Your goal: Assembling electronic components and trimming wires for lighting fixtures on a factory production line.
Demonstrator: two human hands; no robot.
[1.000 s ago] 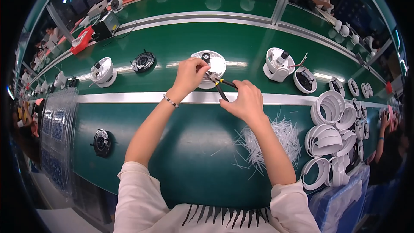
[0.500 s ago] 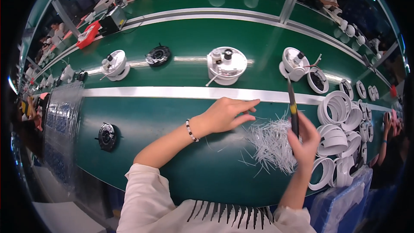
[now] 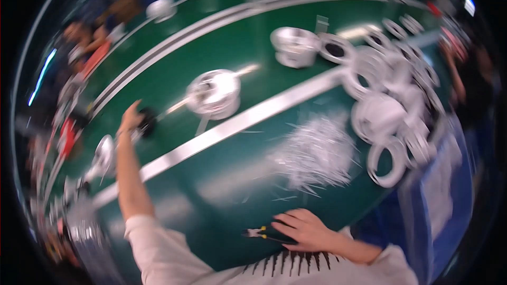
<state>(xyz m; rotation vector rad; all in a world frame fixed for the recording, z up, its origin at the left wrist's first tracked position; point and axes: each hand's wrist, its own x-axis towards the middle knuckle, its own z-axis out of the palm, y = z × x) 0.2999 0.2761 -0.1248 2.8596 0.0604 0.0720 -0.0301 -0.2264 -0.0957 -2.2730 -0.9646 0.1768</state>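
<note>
The picture is blurred and tilted. My left hand (image 3: 130, 119) is stretched far out to the left and touches a small black round part (image 3: 148, 121) on the green belt (image 3: 237, 47). My right hand (image 3: 306, 229) rests at the near edge, close to my body, fingers curled over black-handled pliers (image 3: 261, 234) lying on the green surface. A white round housing (image 3: 214, 94) stands on the belt between the hands' reach, beyond a silver rail (image 3: 237, 126).
A heap of thin white ties (image 3: 317, 153) lies right of centre. Several white rings (image 3: 391, 121) are stacked at the right. More white housings (image 3: 296, 46) stand along the belt. Other people sit across the line at the far left.
The view has swung and tilted to the left. My left hand has moved from the tie heap out to the black part at the left. My right hand has dropped with the pliers to the near edge.
</note>
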